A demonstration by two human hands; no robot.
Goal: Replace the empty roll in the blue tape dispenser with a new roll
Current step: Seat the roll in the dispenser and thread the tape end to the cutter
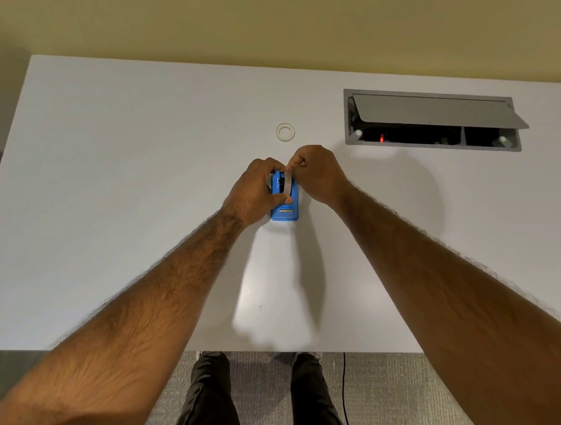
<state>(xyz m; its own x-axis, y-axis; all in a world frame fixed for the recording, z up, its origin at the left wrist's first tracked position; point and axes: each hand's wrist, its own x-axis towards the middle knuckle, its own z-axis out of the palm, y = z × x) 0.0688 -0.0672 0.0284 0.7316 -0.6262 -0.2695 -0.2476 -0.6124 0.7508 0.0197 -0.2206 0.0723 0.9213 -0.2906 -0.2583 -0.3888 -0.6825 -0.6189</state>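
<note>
The blue tape dispenser (pixel 285 209) stands on the white desk (pixel 111 169) at the middle, its cutter end toward me. My left hand (pixel 257 191) wraps around its left side and holds it. My right hand (pixel 317 172) pinches a pale roll (pixel 287 181) that sits upright in the dispenser's slot, fingertips on its top edge. A second whitish tape ring (pixel 285 132) lies flat on the desk just beyond both hands, touched by nothing. Which ring is the empty one I cannot tell.
A grey cable hatch (pixel 432 119) with its lid propped open is set into the desk at the back right. A tiny sliver (pixel 260 307) lies near the front edge. Below the desk edge are my legs and a black cable (pixel 343 397) on grey carpet.
</note>
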